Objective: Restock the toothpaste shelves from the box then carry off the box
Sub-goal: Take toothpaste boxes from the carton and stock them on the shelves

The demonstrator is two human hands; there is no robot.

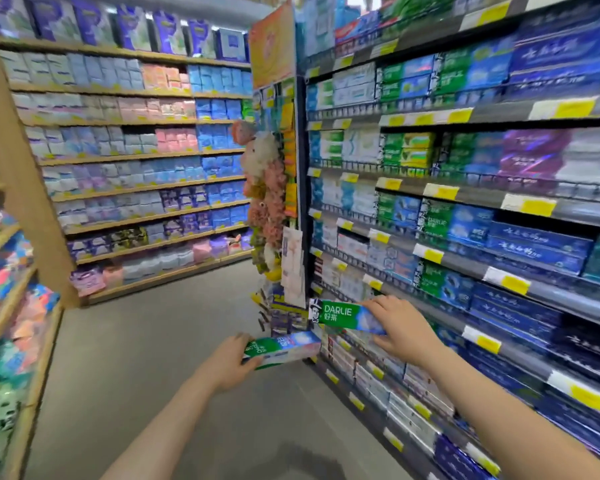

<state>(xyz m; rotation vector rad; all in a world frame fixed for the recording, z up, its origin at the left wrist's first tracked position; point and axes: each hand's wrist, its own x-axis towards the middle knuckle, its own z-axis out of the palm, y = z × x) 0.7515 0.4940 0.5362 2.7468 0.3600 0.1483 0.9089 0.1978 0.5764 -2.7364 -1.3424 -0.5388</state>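
Note:
My right hand (pixel 404 327) grips a green and blue Darlie toothpaste carton (pixel 342 316) by its right end, held level in front of the lower toothpaste shelves (pixel 513 268) on the right. My left hand (pixel 231 358) holds a second green and blue toothpaste carton (pixel 284 348) lower and to the left, tilted over the aisle floor. The shelves carry rows of green, blue and white toothpaste cartons with yellow price tags. No supply box shows in this view.
A grey aisle floor (pixel 146 358) runs ahead. Wooden shelves of packaged hygiene goods (pixel 125 161) stand at the back left. A hanging rack of plush items and cards (pixel 267 195) sticks out at the end of the toothpaste shelving.

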